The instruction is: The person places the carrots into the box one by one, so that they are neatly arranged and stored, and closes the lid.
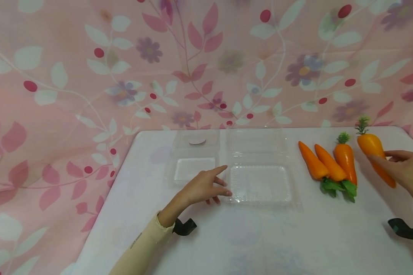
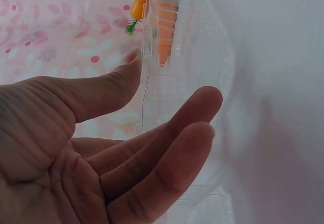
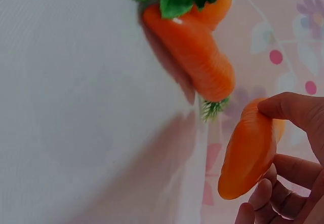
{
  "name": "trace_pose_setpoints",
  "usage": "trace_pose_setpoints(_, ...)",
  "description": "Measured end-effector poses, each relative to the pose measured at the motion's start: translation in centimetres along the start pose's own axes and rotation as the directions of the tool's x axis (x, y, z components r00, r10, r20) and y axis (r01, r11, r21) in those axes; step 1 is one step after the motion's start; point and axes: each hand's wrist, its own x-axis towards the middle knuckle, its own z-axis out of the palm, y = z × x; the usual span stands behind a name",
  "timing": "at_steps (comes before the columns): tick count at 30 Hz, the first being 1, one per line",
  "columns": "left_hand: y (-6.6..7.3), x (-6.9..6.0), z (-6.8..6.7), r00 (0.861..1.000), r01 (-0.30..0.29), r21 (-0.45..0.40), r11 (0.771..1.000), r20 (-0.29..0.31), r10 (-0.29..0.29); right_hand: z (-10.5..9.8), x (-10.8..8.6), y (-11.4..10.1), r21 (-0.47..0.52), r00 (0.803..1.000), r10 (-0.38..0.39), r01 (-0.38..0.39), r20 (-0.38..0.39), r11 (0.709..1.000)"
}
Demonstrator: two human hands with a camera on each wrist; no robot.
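Observation:
My right hand [image 1: 404, 170] pinches an orange toy carrot [image 1: 371, 144] with a green tuft, at the table's right side. In the right wrist view, thumb and fingers grip that carrot [image 3: 248, 153] with its pointed end toward the camera. Left of it lie several more carrots [image 1: 345, 158], two of them with broad green leaves at their near ends. My left hand [image 1: 206, 186] holds nothing, its fingers loosely spread beside the left edge of a clear plastic box [image 1: 259, 185] whose lid stands open. Whether its fingertips touch the box cannot be told.
A smaller clear plastic box [image 1: 194, 170] with its lid open stands left of the larger one, a pale label [image 1: 197, 141] on its lid. Both sit on a white-covered table [image 1: 261, 236]. A pink floral cloth [image 1: 206, 61] hangs behind the table.

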Motion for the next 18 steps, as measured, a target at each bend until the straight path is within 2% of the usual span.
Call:
trace_pose_setpoints(7, 0.1, 0.2, 0.0, 1.000, -0.003, 0.008, 1.000, 0.001, 0.003, -0.2, -1.1, -1.7, 0.028, 0.999, -0.009, 0.008, 0.036, 1.000)
trace_pose_setpoints(12, 0.2, 0.6, -0.2, 1.000, -0.018, 0.020, 1.000, 0.002, 0.018, -0.3, -1.9, -3.0, 0.030, 0.999, -0.032, 0.031, 0.026, 0.999)
trace_pose_setpoints(15, 0.2, 0.6, -0.2, 1.000, -0.017, 0.020, 1.000, 0.001, 0.017, 0.0, -2.5, -3.7, 0.011, 0.996, -0.093, 0.094, -0.008, 0.996)
trace_pose_setpoints(18, 0.0, 0.4, -0.2, 1.000, -0.006, 0.011, 1.000, 0.005, 0.006, 0.8, -2.9, -4.1, -0.001, 0.983, -0.180, 0.180, -0.043, 0.984)
